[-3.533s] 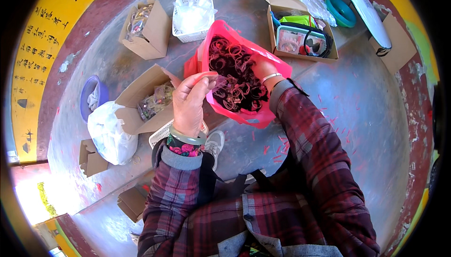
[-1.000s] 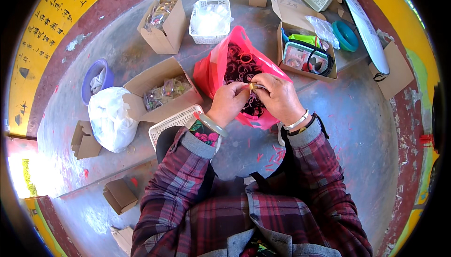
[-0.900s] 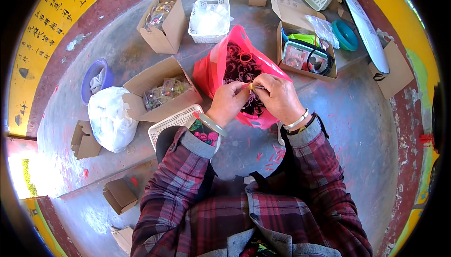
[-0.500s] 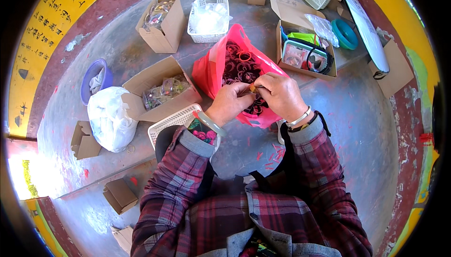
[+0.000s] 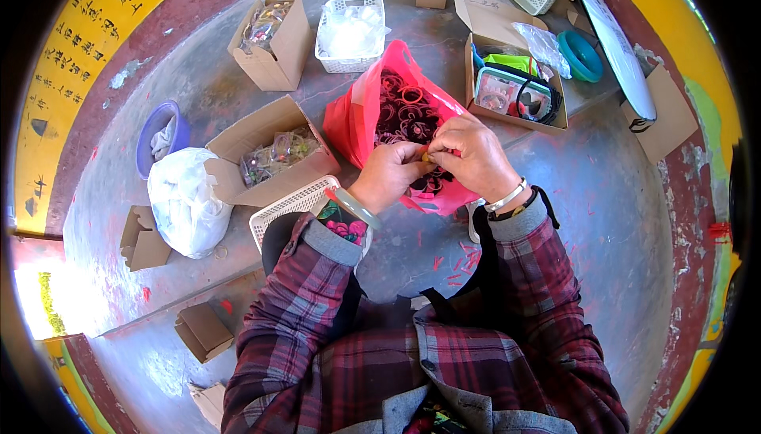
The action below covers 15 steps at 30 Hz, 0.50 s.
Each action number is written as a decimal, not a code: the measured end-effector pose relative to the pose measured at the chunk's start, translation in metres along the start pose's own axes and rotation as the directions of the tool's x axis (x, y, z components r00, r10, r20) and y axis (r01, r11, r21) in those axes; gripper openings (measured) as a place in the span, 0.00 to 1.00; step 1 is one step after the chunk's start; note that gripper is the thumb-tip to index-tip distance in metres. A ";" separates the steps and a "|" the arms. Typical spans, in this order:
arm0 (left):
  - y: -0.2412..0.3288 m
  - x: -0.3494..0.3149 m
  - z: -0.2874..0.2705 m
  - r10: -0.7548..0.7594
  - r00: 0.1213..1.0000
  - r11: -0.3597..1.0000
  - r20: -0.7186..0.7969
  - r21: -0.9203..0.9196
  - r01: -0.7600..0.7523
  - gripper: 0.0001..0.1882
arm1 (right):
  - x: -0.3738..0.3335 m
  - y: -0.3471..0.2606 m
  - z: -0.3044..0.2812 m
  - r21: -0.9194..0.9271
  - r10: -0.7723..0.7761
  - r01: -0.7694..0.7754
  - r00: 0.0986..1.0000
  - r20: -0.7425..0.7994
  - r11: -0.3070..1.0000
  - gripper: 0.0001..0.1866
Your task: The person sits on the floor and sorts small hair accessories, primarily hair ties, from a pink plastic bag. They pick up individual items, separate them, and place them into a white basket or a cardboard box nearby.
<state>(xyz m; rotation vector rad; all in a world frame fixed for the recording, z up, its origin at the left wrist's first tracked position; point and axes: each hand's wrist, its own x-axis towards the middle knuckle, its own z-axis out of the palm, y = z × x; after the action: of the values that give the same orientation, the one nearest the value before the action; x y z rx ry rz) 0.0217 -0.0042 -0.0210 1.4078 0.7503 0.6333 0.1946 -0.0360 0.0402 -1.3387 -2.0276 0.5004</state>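
Over the mouth of a pink-red plastic bag [image 5: 353, 121] my two hands meet fingertip to fingertip. My left hand [image 5: 388, 174] is closed in a pinch on a small yellow piece [image 5: 428, 156], too small to tell its kind. From the other side my right hand [image 5: 478, 163] pinches at the same piece, its fingers bent and a small red spot showing among them. Inside the bag lie many dark, ring-shaped pieces [image 5: 404, 126] like hair ties, with one orange-red ring [image 5: 411, 95] on top.
Left of the bag stand an open carton [image 5: 277, 184] of small packets, a white plastic sack [image 5: 189, 204] and a purple basin [image 5: 144, 145]. A cream basket [image 5: 273, 214] sits by my left forearm. Beyond are a white basket [image 5: 351, 61] and a filled carton [image 5: 515, 122].
My right hand has shifted slightly up and its fingers have turned at the yellow piece. A red spot now shows between them. My left hand has hardly moved.
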 end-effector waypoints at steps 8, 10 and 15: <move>0.007 -0.001 0.003 -0.035 0.999 0.992 0.010 -0.124 0.036 0.08 | 0.000 0.007 0.003 -0.032 -0.049 0.047 0.996 -0.074 0.998 0.11; 0.004 0.000 0.001 -0.049 0.999 0.991 0.008 -0.123 0.049 0.08 | 0.001 0.006 0.004 0.018 -0.035 0.037 0.997 -0.070 0.999 0.13; 0.004 0.000 0.003 -0.032 0.999 0.983 0.031 -0.177 0.037 0.09 | 0.000 0.011 0.011 0.077 -0.008 0.011 1.000 -0.030 0.997 0.16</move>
<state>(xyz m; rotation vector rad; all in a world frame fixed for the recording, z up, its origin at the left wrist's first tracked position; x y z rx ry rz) 0.0243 -0.0053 -0.0174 1.2349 0.6779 0.6364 0.1938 -0.0308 0.0255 -1.2822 -1.9695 0.5462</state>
